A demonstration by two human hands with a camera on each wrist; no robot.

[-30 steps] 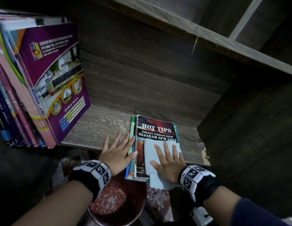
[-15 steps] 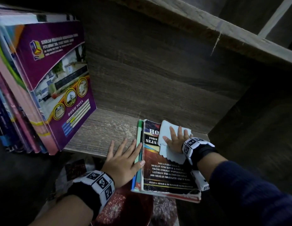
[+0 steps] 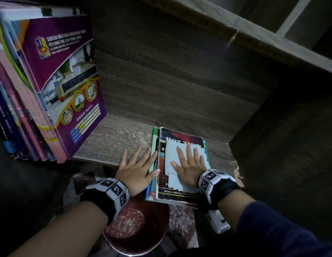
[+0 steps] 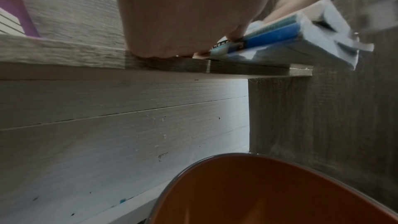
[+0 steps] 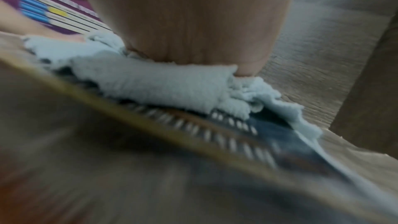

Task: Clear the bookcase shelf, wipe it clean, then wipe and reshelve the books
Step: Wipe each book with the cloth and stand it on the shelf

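Pale blue cloth (image 3: 177,164) lies flat under right hand (image 3: 189,166), fingers spread, pressing on top book (image 3: 180,190) of small stack at right end of shelf (image 3: 113,140). Left hand (image 3: 137,170), fingers spread, braces the stack's left edge. Near end of stack overhangs shelf lip; risk: hard strokes toward the near side could tip books into red bowl (image 3: 142,236) below.

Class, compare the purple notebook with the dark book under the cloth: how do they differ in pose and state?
The purple notebook stands tilted against a row of books; the dark book lies flat on a stack. The purple notebook is untouched; the dark book has a cloth pressed on it by the right hand. Both sit on the shelf.
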